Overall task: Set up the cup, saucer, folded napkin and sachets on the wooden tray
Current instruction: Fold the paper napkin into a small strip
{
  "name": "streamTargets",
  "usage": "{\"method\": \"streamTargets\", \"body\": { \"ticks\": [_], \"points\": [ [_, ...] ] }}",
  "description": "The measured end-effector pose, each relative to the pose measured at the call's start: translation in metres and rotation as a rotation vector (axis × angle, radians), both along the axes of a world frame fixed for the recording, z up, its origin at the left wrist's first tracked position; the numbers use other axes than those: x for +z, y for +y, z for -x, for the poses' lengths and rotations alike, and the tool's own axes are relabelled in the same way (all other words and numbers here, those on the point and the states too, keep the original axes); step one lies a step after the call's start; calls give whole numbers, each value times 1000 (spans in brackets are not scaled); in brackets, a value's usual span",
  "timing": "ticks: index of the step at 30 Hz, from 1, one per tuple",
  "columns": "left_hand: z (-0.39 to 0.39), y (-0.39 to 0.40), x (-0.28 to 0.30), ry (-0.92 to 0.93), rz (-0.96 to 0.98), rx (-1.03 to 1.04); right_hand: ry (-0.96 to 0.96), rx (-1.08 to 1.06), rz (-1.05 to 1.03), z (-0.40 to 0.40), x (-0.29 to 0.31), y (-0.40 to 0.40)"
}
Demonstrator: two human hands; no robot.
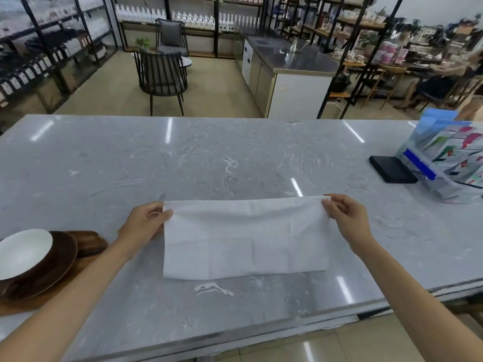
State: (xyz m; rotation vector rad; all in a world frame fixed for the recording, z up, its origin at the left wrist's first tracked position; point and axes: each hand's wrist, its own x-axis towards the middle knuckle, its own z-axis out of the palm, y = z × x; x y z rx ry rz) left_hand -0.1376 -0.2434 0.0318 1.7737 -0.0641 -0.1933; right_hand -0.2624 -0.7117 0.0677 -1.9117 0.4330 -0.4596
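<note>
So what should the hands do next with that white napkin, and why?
Probably fold it again. The left hand and right hand each pinch a far corner of the napkin, which lies as a wide strip on the marble counter. It looks too wide for the wooden tray, which already holds the cup.

No legible text anywhere; labels on the shelved bottles (39,66) and the printed bags (449,163) too blurred to read.

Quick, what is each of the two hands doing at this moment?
Left hand: pinches the far left corner of the white napkin.
Right hand: pinches the far right corner of the same napkin.
</note>
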Motion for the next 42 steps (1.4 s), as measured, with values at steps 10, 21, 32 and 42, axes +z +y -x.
{"method": "streamTargets", "body": {
  "ticks": [10,21,32,42],
  "points": [
    [-65,-20,-57,57,-227,35,274,-49,3,-79,-85,-26],
    [-100,-32,-59,-206,-779,-300,466,223,545,-111,-95,-38],
    [-142,-47,-24,5,-939,-663,824,452,584,-148,-72,-51],
    [-121,-34,17,-61,-787,-501,543,508,179,-136,-9,-59]
  ]
}}
